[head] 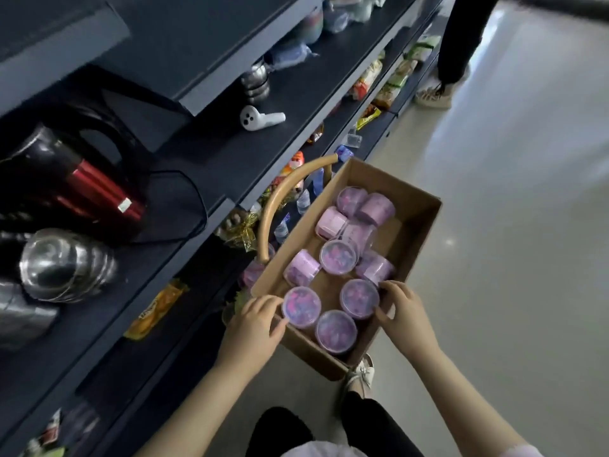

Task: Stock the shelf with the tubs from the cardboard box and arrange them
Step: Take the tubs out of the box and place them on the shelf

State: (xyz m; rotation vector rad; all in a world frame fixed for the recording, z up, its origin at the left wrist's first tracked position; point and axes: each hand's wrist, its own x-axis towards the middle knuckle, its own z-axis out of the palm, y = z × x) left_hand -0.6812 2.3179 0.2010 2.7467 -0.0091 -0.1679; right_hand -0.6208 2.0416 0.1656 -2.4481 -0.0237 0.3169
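Floor [501, 225] beside shelf [227, 150] holds cardboard box [413, 230]. Left hand [258, 323] pinches left tub [301, 306]; right hand [403, 313] grips right tub [359, 298], presumably to lift both.

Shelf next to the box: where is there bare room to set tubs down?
The widest bare patch is on the dark shelf between the white earbud-shaped item and the black bag. A narrower strip lies between the steel bowls and the shelf's front edge. Below, beside the cardboard box, bottles and snack packets crowd the space.

Dark blue shelving [211, 153] lines a pale, glossy floor [510, 225] catching soft glare.
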